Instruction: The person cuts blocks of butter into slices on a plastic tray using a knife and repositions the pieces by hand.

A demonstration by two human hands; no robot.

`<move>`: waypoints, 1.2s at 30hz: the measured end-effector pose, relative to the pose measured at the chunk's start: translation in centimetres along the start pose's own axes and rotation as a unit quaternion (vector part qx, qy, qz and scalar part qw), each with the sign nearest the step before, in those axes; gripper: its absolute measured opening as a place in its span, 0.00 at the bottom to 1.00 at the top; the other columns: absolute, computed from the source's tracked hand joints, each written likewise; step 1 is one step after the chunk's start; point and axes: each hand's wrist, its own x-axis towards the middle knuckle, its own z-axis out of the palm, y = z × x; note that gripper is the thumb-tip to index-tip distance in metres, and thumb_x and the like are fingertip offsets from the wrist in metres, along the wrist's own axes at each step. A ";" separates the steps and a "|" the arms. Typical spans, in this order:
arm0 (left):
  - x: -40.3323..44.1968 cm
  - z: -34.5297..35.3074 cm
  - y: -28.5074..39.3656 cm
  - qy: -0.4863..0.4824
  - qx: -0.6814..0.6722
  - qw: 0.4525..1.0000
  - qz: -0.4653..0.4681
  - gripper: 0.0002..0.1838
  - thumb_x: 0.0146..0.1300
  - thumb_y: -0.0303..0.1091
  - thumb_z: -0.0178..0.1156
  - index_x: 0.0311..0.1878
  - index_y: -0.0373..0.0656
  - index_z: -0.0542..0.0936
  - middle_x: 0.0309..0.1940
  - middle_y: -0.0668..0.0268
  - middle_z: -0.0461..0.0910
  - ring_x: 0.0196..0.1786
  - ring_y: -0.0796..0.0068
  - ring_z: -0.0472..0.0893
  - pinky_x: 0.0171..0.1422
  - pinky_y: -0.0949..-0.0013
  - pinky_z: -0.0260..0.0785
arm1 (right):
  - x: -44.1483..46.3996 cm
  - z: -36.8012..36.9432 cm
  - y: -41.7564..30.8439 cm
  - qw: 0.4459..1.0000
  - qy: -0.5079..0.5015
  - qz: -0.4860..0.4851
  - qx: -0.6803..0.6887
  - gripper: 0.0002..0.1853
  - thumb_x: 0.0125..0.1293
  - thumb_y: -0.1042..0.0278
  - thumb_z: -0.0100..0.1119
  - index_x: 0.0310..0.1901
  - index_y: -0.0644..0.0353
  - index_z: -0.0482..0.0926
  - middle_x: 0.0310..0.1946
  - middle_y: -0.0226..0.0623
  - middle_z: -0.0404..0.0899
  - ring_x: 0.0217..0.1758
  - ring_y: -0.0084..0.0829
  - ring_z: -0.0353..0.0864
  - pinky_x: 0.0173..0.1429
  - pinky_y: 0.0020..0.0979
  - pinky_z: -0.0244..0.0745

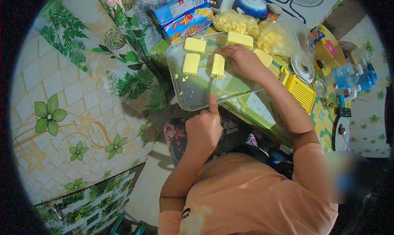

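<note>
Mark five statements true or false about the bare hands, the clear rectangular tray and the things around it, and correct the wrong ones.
1. The bare right hand touches a pale-yellow rectangular block. True.
2. The bare left hand lies flat with all its fingers spread. False: its index finger is extended while the others are curled.
3. Small yellow crumbs lie in the clear rectangular tray. True.
4. The yellow ridged plastic rack is inside the tray. False: it lies outside, to the picture's right.
5. A round blue-and-white bowl sits beyond the tray. True.
</note>
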 end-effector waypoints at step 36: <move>-0.9 -0.5 -2.0 0.145 -0.135 0.980 0.000 0.30 0.64 0.33 0.56 0.71 0.48 0.66 0.23 0.52 0.81 0.22 0.49 0.81 0.29 0.48 0.74 | 0.4 -0.1 -4.6 0.636 0.071 0.203 0.741 0.35 0.76 0.40 0.40 0.71 0.64 0.57 0.63 0.48 0.70 0.61 0.36 0.77 0.64 0.33 0.74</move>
